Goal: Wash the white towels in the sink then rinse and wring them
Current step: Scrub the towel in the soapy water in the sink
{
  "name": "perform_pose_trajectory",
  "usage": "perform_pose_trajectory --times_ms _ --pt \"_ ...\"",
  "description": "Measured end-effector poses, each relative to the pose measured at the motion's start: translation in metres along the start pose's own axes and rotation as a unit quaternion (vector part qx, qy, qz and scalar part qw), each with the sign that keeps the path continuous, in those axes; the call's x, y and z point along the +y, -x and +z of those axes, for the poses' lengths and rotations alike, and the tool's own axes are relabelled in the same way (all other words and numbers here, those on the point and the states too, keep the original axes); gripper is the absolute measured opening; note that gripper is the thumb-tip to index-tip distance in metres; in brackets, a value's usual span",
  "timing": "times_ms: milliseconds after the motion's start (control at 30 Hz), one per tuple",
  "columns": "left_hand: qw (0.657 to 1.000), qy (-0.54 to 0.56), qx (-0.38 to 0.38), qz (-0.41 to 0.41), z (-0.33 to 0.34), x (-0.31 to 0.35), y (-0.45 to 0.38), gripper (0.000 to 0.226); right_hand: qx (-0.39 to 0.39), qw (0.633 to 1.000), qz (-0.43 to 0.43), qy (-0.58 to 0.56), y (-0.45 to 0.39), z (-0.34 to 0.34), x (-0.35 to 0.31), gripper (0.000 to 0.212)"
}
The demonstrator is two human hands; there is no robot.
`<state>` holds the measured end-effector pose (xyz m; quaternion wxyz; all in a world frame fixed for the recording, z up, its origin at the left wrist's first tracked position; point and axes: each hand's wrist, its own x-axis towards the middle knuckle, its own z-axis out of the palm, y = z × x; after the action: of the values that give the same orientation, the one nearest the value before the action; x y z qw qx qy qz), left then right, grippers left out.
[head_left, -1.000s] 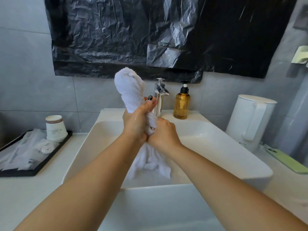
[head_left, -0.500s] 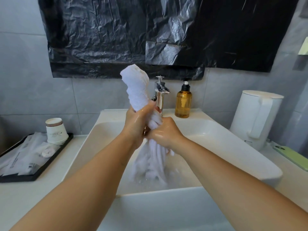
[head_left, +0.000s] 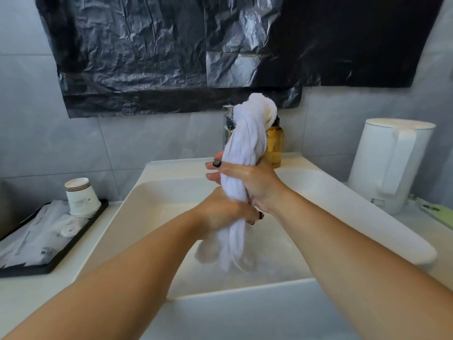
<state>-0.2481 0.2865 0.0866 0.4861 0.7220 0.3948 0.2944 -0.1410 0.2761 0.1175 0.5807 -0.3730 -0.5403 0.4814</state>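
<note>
The wringing step looks to be in hand. A white towel (head_left: 246,143), twisted into a rope, stands upright over the sink (head_left: 343,207). The right hand (head_left: 250,179) grips its middle with fingers curled round it, and the left hand (head_left: 226,212) clamps round it just below, touching the right one. The towel's top end rises above the right hand, in front of the tap (head_left: 228,126) and an amber soap bottle (head_left: 275,146); its loose tail hangs below the left hand into the basin.

The next move probably calls for counter-twisting, or shifting the grip down to the wetter tail.

Left of the hands, the white surface (head_left: 24,298) carries a black tray (head_left: 63,251) with paper cups (head_left: 81,197). To the right stands a white kettle (head_left: 392,165). Black plastic sheeting (head_left: 171,50) hangs on the grey tiled wall above.
</note>
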Motion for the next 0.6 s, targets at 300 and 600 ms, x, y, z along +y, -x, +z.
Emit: perform_pose_trajectory --times_ms 300,600 --pt "0.997 -0.039 0.070 -0.015 0.019 -0.002 -0.003 0.025 0.121 0.991 -0.045 0.033 0.003 0.007 -0.002 0.028" --pt "0.989 -0.102 0.078 -0.069 0.008 0.001 -0.008 0.039 0.169 0.983 -0.060 -0.034 0.000 -0.011 -0.017 0.019"
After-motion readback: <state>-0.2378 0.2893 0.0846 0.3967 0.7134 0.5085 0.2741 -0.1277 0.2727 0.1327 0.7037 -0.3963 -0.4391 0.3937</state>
